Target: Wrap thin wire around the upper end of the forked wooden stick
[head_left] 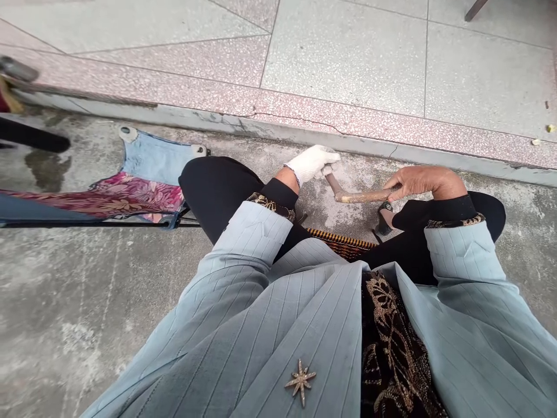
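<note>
My left hand (312, 164), in a white knit glove, is closed around the upper end of a short brown rod (334, 184) that slants down to the right. My bare right hand (424, 181) is closed over the right end of a wooden handle (361, 196) lying almost level. The handle's left end meets the lower end of the rod, just above the concrete ground. A small dark metal piece (383, 217) sits under my right wrist; I cannot tell what it is. Both hands reach out between my knees in black trousers.
A folding seat (143, 174) of blue and floral cloth stands to the left by my knee. A low kerb (304, 134) runs across ahead, with terrazzo tiles (348, 58) beyond. A woven brown edge (343, 242) shows under me. Wet concrete lies at the left.
</note>
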Motion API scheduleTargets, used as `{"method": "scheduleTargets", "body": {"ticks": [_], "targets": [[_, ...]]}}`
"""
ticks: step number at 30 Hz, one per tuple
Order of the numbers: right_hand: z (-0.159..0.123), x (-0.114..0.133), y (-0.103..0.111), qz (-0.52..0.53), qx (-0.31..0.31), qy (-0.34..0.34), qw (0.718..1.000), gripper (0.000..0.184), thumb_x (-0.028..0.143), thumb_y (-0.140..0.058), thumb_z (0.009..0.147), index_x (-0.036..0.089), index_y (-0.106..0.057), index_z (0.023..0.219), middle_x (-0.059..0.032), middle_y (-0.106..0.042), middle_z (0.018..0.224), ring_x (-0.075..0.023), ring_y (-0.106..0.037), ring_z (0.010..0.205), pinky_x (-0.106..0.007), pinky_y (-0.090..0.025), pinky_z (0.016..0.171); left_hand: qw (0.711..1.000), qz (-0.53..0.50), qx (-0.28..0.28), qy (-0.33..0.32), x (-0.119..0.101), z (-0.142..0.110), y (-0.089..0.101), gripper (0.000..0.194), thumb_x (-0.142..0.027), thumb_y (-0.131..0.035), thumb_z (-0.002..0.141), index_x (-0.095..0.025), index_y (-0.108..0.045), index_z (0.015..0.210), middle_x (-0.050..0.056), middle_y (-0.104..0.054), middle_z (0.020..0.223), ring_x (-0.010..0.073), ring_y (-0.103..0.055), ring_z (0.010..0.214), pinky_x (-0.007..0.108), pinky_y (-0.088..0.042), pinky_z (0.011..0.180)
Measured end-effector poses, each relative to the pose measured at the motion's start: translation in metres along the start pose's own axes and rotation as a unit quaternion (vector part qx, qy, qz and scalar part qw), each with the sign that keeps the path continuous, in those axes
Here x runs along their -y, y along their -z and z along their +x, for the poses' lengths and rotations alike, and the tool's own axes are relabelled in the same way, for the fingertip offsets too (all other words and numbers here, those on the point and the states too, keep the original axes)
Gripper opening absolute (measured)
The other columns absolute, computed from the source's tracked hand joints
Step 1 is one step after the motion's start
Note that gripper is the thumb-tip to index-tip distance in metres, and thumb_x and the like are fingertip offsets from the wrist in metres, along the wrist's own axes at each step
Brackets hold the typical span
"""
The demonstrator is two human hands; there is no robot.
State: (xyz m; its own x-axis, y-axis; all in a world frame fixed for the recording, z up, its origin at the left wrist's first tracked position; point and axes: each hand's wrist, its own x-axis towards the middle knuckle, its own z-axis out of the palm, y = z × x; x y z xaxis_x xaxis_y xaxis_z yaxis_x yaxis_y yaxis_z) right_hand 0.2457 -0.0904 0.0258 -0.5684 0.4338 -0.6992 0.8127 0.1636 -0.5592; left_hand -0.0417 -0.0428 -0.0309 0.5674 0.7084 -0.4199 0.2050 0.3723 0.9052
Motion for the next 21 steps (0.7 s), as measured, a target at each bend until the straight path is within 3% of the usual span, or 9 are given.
{"method": "scheduleTargets", "body": {"ticks": [5,8,12,18,21], "targets": [[0.004,0.016,-0.004,0.003,0.077,-0.016,0.997,0.045,0.053,-0.072,0.074,0.018,-0.082,0.102,-0.0031,-0.076,0.083,-0.0205,-0.062,0.074,-0.029,-0.039,0.067,0.995,0.057,0.073,0.024,0.005,0.005,-0.007,0.024,-0.024,-0.069,0.081,-0.011,-0.06,0.063,0.001,-0.055,0.051,0.0042,-0.039,0.035,0.02,-0.021,0.037],[0.0,0.036,-0.005,0.035,0.13,0.031,0.99,0.045,0.052,-0.073,0.075,0.017,-0.082,0.102,-0.0043,-0.077,0.087,-0.0196,-0.063,0.076,-0.029,-0.04,0.07,0.988,0.049,0.134,0.055,0.011,0.007,-0.013,0.021,-0.023,-0.075,0.076,-0.01,-0.063,0.065,0.003,-0.059,0.056,0.0049,-0.042,0.036,0.019,-0.022,0.036],[-0.008,0.051,-0.003,0.079,0.136,0.082,0.984,0.045,0.052,-0.072,0.079,0.016,-0.08,0.106,-0.0043,-0.076,0.089,-0.0179,-0.063,0.076,-0.028,-0.041,0.071,0.975,-0.006,0.211,0.068,0.017,0.006,-0.02,0.027,-0.03,-0.082,0.071,-0.011,-0.064,0.068,0.002,-0.058,0.055,0.0048,-0.04,0.034,0.019,-0.019,0.033],[0.005,0.038,-0.011,0.109,0.16,0.128,0.973,0.049,0.054,-0.064,0.089,0.012,-0.076,0.11,-0.0032,-0.071,0.077,-0.0117,-0.057,0.064,-0.024,-0.04,0.061,0.969,-0.173,0.158,-0.075,0.011,0.0,-0.026,0.041,-0.05,-0.072,0.082,-0.013,-0.059,0.07,-0.006,-0.042,0.043,0.0035,-0.028,0.03,0.018,-0.023,0.035],[0.014,0.036,-0.015,0.135,0.196,0.193,0.952,0.051,0.056,-0.06,0.092,0.009,-0.074,0.107,-0.0024,-0.067,0.072,-0.0096,-0.056,0.061,-0.022,-0.041,0.06,0.963,-0.192,0.157,-0.11,0.007,-0.003,-0.027,0.044,-0.055,-0.069,0.083,-0.014,-0.058,0.071,-0.007,-0.041,0.042,0.0037,-0.028,0.03,0.018,-0.025,0.036]]}}
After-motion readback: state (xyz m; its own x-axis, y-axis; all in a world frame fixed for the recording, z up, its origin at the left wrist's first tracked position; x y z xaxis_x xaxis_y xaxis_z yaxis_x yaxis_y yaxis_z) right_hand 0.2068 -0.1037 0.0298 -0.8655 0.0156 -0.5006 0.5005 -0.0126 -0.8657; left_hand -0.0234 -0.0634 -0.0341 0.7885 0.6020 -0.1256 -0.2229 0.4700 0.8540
